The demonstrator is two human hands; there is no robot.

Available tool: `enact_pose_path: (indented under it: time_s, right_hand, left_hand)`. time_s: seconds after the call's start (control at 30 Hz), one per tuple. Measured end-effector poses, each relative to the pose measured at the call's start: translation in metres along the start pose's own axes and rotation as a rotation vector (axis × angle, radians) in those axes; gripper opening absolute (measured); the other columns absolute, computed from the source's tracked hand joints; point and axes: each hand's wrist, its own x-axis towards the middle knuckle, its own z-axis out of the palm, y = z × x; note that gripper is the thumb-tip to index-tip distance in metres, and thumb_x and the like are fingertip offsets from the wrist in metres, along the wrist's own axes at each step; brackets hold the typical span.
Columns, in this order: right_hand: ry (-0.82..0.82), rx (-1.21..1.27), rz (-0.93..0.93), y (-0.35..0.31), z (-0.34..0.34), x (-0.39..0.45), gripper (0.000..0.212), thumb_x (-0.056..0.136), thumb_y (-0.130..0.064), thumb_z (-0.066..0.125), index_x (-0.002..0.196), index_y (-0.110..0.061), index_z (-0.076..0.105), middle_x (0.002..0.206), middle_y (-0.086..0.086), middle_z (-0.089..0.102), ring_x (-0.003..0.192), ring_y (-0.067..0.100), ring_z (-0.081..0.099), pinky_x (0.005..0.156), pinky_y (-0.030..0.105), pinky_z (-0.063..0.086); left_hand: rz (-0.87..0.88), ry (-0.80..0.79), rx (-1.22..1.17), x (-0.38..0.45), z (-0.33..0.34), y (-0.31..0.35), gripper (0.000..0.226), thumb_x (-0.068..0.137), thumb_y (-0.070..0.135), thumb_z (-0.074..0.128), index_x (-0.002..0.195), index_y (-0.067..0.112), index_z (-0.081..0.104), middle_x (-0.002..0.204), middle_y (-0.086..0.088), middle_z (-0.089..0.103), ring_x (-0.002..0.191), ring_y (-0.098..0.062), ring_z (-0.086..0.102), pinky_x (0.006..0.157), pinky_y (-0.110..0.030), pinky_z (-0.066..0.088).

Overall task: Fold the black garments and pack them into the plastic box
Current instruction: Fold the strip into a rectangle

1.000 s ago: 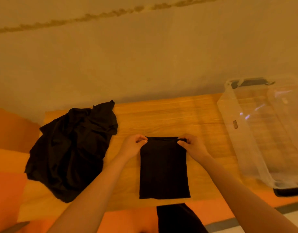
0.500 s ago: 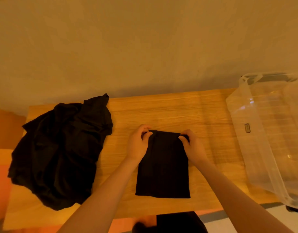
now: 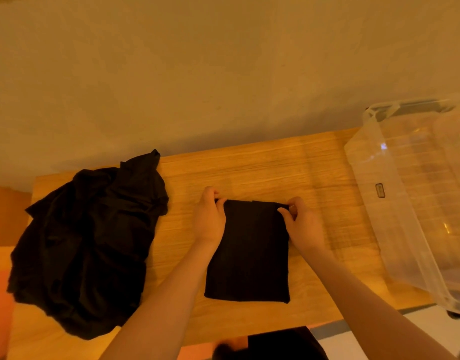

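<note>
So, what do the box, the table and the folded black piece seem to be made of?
Box: clear plastic, glossy; the table shows through its wall.
Table: wood or wood-look laminate, with a lined grain.
Folded black garment: soft matte fabric, probably knit; it lies flat with limp edges.

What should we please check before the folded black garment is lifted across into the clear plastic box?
1. Left hand pinches the far left corner of the folded black garment: ok.
2. Right hand pinches the far right corner: ok.
3. Garment lies flat in a neat rectangle on the wooden table: ok.
4. Clear plastic box open on top: ok.
5. Box floor free of things: cannot tell.
6. Crumpled black pile apart from the folded garment: ok.
</note>
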Motion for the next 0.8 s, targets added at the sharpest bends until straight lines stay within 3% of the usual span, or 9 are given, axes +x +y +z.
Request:
enact_pose_path:
  time_s: [0.1, 0.17, 0.23, 0.33, 0.4, 0.47, 0.6, 0.67, 0.8]
  right_hand:
    - [0.136, -0.085, -0.07, 0.0, -0.004, -0.005, 0.021, 0.091, -0.024, 0.055, 0.105, -0.009, 0.057, 0.077, -0.002, 0.057, 0.067, 0.016, 0.057, 0.054, 0.025, 0.043]
    - [0.222, -0.226, -0.345, -0.001, -0.001, -0.01, 0.025, 0.09, -0.021, 0.049, 0.105, -0.006, 0.061, 0.093, 0.006, 0.063, 0.083, 0.022, 0.059, 0.067, 0.027, 0.045]
    - [0.179, -0.385, -0.571, 0.007, 0.012, -0.02, 0.035, 0.088, -0.024, 0.042, 0.112, -0.007, 0.061, 0.11, 0.01, 0.064, 0.103, 0.022, 0.054, 0.085, 0.032, 0.043]
    - [-0.035, -0.592, -0.577, 0.025, 0.027, -0.033, 0.053, 0.096, -0.042, 0.025, 0.136, -0.01, 0.04, 0.142, 0.008, 0.043, 0.134, 0.017, 0.03, 0.109, 0.039, 0.022]
    - [-0.084, -0.633, -0.521, 0.034, 0.027, -0.032, 0.061, 0.098, -0.05, 0.01, 0.143, -0.012, 0.024, 0.15, 0.005, 0.027, 0.139, 0.015, 0.015, 0.112, 0.041, 0.009]
    - [-0.121, -0.66, -0.48, 0.033, 0.026, -0.029, 0.064, 0.096, -0.053, 0.005, 0.146, -0.014, 0.015, 0.152, 0.004, 0.02, 0.14, 0.014, 0.011, 0.112, 0.042, 0.005]
    - [-0.14, -0.722, -0.45, 0.029, 0.019, -0.032, 0.067, 0.095, -0.057, 0.003, 0.145, -0.014, 0.012, 0.152, 0.007, 0.02, 0.141, 0.017, 0.013, 0.115, 0.046, 0.006]
    - [-0.113, -0.72, -0.466, 0.027, 0.009, -0.041, 0.07, 0.094, -0.058, 0.004, 0.144, -0.011, 0.017, 0.15, 0.008, 0.022, 0.14, 0.02, 0.015, 0.114, 0.044, 0.003]
    - [-0.157, -0.683, -0.636, 0.025, 0.004, -0.092, 0.07, 0.094, -0.058, 0.006, 0.141, -0.011, 0.028, 0.148, 0.008, 0.029, 0.139, 0.021, 0.023, 0.109, 0.041, 0.013]
  left_hand:
    - [0.212, 0.107, 0.152, -0.011, 0.0, -0.003, 0.025, 0.09, 0.02, 0.055, 0.108, 0.003, 0.057, 0.104, -0.012, 0.059, 0.094, -0.024, 0.057, 0.08, -0.032, 0.048]
    - [0.488, 0.113, 0.291, -0.028, 0.002, -0.006, 0.023, 0.089, 0.022, 0.047, 0.1, 0.008, 0.062, 0.101, -0.008, 0.061, 0.095, -0.021, 0.055, 0.086, -0.031, 0.043]
    - [0.683, -0.031, 0.426, -0.05, 0.005, -0.015, 0.03, 0.087, 0.025, 0.042, 0.104, 0.014, 0.064, 0.112, -0.003, 0.062, 0.106, -0.017, 0.053, 0.095, -0.031, 0.038]
    - [0.623, -0.203, 0.65, -0.063, 0.007, -0.032, 0.051, 0.089, 0.042, 0.035, 0.132, 0.018, 0.049, 0.142, 0.0, 0.045, 0.133, -0.017, 0.037, 0.11, -0.041, 0.032]
    - [0.488, -0.248, 0.633, -0.06, 0.004, -0.038, 0.064, 0.088, 0.051, 0.031, 0.144, 0.019, 0.028, 0.152, 0.001, 0.019, 0.142, -0.02, 0.015, 0.117, -0.042, 0.013]
    - [0.406, -0.285, 0.642, -0.059, 0.003, -0.036, 0.073, 0.086, 0.059, 0.023, 0.148, 0.021, 0.01, 0.153, 0.002, -0.005, 0.143, -0.02, -0.008, 0.116, -0.04, -0.005]
    - [0.365, -0.376, 0.755, -0.062, -0.006, -0.027, 0.081, 0.077, 0.068, 0.004, 0.144, 0.025, -0.015, 0.146, 0.001, -0.028, 0.137, -0.02, -0.027, 0.114, -0.045, -0.012]
    - [0.395, -0.367, 0.759, -0.07, -0.017, -0.031, 0.08, 0.081, 0.067, 0.008, 0.143, 0.022, -0.015, 0.149, -0.003, -0.026, 0.138, -0.021, -0.027, 0.112, -0.045, -0.017]
    - [0.677, -0.412, 0.795, -0.119, -0.033, -0.053, 0.072, 0.087, 0.055, 0.031, 0.143, 0.01, 0.026, 0.151, -0.01, 0.026, 0.141, -0.024, 0.011, 0.113, -0.045, 0.004]
